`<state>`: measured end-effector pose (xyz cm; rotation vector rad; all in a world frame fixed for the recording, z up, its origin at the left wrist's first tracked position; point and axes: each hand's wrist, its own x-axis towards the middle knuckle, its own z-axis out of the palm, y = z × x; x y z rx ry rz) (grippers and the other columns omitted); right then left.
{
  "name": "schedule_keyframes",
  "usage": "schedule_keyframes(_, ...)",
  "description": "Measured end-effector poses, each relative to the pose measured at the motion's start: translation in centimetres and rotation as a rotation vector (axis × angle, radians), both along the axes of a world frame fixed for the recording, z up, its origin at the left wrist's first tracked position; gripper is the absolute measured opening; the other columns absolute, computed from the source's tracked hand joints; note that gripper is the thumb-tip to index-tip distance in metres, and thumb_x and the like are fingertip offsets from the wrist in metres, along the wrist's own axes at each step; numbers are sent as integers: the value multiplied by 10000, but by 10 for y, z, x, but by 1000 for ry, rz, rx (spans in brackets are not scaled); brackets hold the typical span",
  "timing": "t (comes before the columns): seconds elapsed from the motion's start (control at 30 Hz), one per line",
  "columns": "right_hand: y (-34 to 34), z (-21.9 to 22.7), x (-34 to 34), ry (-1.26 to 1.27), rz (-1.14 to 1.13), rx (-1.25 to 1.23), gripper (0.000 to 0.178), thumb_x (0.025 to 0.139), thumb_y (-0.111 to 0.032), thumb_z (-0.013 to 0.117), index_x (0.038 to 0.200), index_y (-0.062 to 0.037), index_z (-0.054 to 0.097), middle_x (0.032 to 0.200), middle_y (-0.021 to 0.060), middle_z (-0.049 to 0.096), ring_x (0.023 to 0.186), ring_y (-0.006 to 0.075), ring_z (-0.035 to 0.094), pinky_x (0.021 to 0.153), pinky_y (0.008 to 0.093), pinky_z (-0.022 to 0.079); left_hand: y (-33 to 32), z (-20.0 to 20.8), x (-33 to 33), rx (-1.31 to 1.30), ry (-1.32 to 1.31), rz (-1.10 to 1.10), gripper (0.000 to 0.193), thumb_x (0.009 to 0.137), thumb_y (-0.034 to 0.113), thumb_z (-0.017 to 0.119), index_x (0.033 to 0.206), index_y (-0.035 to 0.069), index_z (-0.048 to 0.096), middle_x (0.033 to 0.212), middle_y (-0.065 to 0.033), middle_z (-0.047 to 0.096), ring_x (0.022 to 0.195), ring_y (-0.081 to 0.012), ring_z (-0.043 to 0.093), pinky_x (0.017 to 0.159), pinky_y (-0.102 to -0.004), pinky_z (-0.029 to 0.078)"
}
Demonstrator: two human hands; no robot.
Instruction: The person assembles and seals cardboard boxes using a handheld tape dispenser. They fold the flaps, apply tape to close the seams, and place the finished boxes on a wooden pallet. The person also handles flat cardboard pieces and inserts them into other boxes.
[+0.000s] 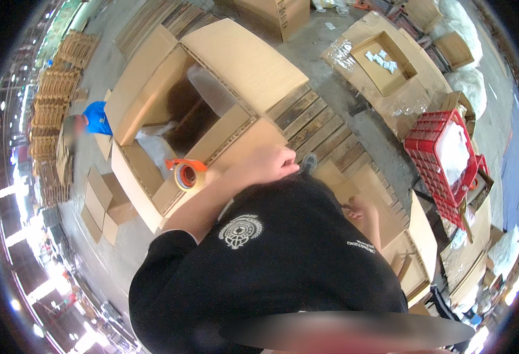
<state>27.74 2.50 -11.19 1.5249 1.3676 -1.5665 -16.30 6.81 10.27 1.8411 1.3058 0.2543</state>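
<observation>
A large open cardboard box [218,147] stands in front of me, its flaps folded outward. Inside it is something dark brown [196,121] with translucent plastic wrapping [153,147] around it. My left hand [276,163] is closed beside the box's near flap, close to my black shirt; its curled fingers hide whatever they may hold. Below the box opening, next to my left forearm, rests an orange tape dispenser [184,165] with a roll of tape [187,176]. My right hand [358,210] hangs at my right side, fingers loosely bent and apart, holding nothing I can see.
A wooden pallet [315,124] lies under and beside the box. To the right stand a red plastic crate [427,138] with white material and a shallow cardboard tray [363,56] with small packets. A person in blue [98,118] is behind the box; stacked pallets [65,100] stand far left.
</observation>
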Motion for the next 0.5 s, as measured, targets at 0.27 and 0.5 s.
schedule_keyframes(0.27,94,2,-17,181,237,282,513,985,-495,699,1057,8,769,1040,245,790,1001,445,745,888,530,569,94,-21,75,-87,111,-89,333,990,371,733,1102,58,727,976,-143,769,934,-369,737,842,-484,579)
schedule_keyframes(0.5,204,-10,1,241,126,449,458,981,-417,718,1175,-2,719,1090,218,773,1018,413,730,865,494,573,173,-78,128,-327,229,-358,477,999,428,707,1307,65,706,1205,-196,770,1142,-399,722,994,-523,565)
